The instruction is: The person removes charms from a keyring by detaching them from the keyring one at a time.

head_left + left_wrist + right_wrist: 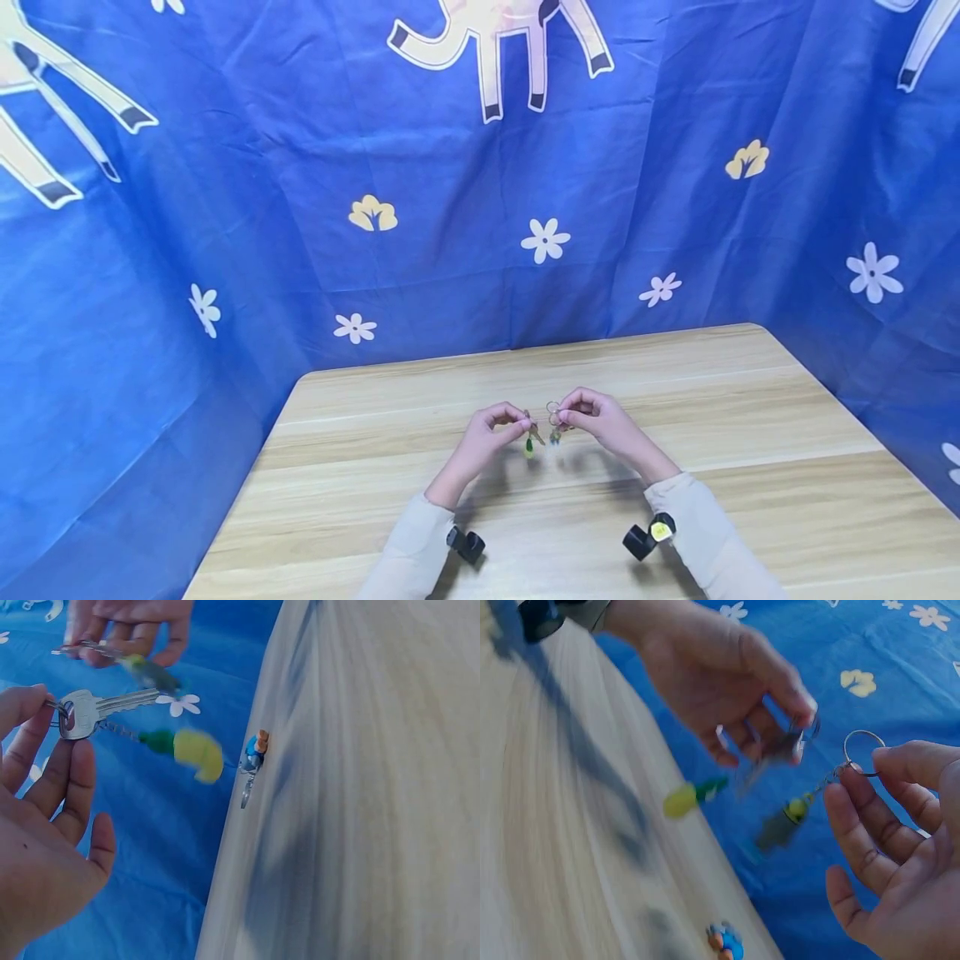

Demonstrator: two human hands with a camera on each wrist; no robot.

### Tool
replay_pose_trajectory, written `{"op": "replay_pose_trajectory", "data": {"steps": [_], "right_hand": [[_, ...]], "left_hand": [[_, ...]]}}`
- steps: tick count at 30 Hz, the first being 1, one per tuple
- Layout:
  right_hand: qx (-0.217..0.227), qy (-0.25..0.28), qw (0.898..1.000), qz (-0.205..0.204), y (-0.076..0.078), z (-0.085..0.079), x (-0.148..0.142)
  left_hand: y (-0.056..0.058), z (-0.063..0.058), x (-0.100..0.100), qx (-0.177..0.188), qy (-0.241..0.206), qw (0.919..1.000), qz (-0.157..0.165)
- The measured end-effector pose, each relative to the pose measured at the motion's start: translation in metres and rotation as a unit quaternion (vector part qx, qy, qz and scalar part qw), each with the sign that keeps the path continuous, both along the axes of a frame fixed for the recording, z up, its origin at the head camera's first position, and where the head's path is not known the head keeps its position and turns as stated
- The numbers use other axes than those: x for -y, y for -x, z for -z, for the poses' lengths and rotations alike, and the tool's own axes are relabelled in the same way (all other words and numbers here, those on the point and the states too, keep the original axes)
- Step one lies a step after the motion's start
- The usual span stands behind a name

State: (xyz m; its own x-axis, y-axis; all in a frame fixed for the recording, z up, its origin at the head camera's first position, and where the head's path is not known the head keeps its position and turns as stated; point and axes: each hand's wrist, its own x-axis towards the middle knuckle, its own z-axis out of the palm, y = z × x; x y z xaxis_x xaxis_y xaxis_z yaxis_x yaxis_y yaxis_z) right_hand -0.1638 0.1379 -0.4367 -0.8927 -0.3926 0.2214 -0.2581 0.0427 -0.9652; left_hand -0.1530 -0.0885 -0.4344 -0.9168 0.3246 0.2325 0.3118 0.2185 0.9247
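Note:
In the left wrist view, my left hand [52, 817] pinches a ring carrying a silver key [81, 715] and a green-and-yellow charm [196, 752] on a short chain. The key and charm hang clear above the table. Facing it, my right hand [907, 832] pinches a thin metal key ring [863, 733] between thumb and fingers. From that ring, a chain leads to a dangling charm [780, 826] with a yellow-green top and a blurred greyish body. Below both hands, a small blue-and-orange figure keychain [256, 750] lies on the table. The two hands are close together but apart.
The light wood-grain table [360, 467] stretches under both forearms. Blue cloth [450, 283] printed with flowers and animals hangs behind and at the sides. A black camera mount is strapped to each sleeved wrist, the left mount [468, 546] and the right mount [641, 542].

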Motion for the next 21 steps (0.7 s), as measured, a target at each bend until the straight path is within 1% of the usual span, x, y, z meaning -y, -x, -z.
{"op": "replay_pose_trajectory", "data": {"steps": [2, 7, 12, 17, 21], "right_hand": [[0.002, -0.009, 1.000, 0.008, 0.002, 0.004, -0.004], [0.008, -0.040, 0.998, 0.038, 0.008, 0.016, -0.020], [0.014, -0.067, 0.996, 0.061, 0.014, 0.029, -0.036], [0.029, -0.071, 0.993, 0.088, 0.019, 0.036, -0.047], [0.020, -0.076, 0.992, 0.097, 0.026, 0.037, -0.049]], "left_hand": [[0.002, 0.003, 0.001, -0.010, 0.001, 0.9999, 0.007], [0.014, 0.017, 0.005, -0.025, -0.001, 0.9994, 0.025], [0.013, 0.017, 0.007, -0.028, 0.004, 0.9993, 0.025], [0.015, 0.017, 0.009, -0.011, 0.008, 0.9997, 0.021], [0.015, 0.015, 0.010, 0.006, 0.007, 0.9996, 0.027]]}}
